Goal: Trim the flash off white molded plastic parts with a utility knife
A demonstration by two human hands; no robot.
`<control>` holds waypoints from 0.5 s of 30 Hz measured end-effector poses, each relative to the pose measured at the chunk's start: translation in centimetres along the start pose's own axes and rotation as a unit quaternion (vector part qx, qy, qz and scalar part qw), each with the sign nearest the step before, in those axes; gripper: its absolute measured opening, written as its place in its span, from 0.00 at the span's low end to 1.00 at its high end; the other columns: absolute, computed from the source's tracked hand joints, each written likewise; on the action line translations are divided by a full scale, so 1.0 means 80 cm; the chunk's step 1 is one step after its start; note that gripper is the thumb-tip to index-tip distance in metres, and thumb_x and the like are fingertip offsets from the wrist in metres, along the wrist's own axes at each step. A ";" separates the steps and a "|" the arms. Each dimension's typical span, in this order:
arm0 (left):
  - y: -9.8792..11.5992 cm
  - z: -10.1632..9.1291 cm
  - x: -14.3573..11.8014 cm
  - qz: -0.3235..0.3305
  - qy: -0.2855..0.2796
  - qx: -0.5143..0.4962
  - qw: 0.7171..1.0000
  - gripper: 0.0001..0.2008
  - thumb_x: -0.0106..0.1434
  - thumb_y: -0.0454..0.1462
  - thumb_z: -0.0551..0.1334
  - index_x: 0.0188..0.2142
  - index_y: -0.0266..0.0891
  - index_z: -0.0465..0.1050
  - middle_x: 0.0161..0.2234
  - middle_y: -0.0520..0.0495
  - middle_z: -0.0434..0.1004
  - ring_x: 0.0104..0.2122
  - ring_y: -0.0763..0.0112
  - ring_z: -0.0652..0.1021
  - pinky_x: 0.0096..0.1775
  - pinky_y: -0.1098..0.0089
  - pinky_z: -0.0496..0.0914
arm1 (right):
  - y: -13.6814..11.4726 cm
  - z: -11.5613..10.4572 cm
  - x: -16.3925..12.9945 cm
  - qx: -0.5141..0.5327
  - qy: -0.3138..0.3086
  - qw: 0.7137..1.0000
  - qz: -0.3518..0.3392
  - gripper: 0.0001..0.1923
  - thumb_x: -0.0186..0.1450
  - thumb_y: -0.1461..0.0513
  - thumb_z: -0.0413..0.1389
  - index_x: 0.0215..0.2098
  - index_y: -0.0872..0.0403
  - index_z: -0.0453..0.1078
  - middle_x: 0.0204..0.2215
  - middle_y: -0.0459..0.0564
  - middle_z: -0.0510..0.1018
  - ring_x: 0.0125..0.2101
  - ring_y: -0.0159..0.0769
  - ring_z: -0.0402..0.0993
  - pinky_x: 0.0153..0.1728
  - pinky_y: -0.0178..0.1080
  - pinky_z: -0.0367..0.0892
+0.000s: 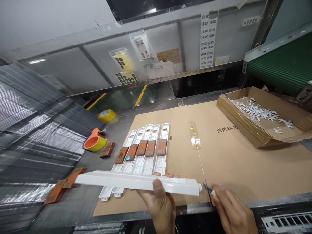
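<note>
A long white plastic strip (138,180) lies across my left hand (161,203), which is closed around it with the thumb on its near face. It is held above the table, tilted slightly down to the right. At its right end, my right hand (231,208) pinches a small dark-tipped tool (208,188); its exact kind is hard to make out. Behind the held strip, several similar white strips (161,165) lie side by side on cardboard, partly hidden by it. Orange-brown blocks (162,147) rest across them.
At the right, an open cardboard box (239,125) holds many small white branching pieces (258,110). A tape dispenser (95,141) and a yellow tape roll (106,115) sit at the left, near more orange-brown blocks (74,177). A green conveyor belt (282,68) stands at the upper right.
</note>
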State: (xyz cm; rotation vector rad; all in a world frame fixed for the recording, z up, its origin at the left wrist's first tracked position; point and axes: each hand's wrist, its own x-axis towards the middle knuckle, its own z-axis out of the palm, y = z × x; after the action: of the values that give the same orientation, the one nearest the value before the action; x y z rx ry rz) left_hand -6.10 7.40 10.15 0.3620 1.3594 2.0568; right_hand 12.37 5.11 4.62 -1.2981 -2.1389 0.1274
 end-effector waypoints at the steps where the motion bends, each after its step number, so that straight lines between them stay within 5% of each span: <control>1: 0.000 0.000 0.000 -0.003 0.007 -0.001 1.000 0.24 0.51 0.51 0.68 0.43 0.51 0.60 0.31 0.55 0.68 0.25 0.67 0.76 0.27 0.61 0.77 | 0.004 0.001 0.000 0.001 0.000 1.000 0.015 0.16 0.71 0.61 0.46 0.54 0.56 0.65 0.30 0.51 0.76 0.29 0.34 0.75 0.28 0.33 0.68; 8: -0.004 0.000 -0.002 -0.016 -0.008 -0.008 1.000 0.23 0.53 0.51 0.67 0.43 0.49 0.60 0.32 0.53 0.68 0.26 0.68 0.76 0.28 0.64 0.76 | 0.012 -0.005 0.001 0.088 -0.005 0.994 0.065 0.14 0.71 0.59 0.46 0.53 0.50 0.65 0.38 0.49 0.79 0.38 0.32 0.78 0.37 0.28 0.71; 11: 0.000 -0.014 -0.004 -0.125 -0.132 -0.006 0.983 0.22 0.57 0.53 0.62 0.44 0.46 0.61 0.26 0.51 0.71 0.23 0.67 0.75 0.22 0.70 0.71 | 0.020 -0.016 0.006 0.145 -0.002 0.986 0.080 0.14 0.70 0.58 0.46 0.52 0.49 0.64 0.39 0.47 0.79 0.39 0.30 0.78 0.38 0.24 0.70; 15: 0.001 -0.054 0.008 -0.279 -0.334 0.003 0.901 0.19 0.59 0.52 0.60 0.35 0.38 0.68 0.27 0.47 0.73 0.16 0.76 0.70 0.16 0.76 0.64 | 0.049 -0.035 0.028 0.184 0.037 0.978 0.094 0.20 0.67 0.54 0.52 0.56 0.49 0.62 0.33 0.46 0.74 0.25 0.27 0.73 0.30 0.24 0.70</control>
State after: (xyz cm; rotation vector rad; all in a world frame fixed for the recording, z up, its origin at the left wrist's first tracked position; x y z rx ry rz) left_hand -8.93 4.68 8.30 0.5433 0.8983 1.2766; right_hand 16.20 8.29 6.36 -1.2560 -1.8187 0.5205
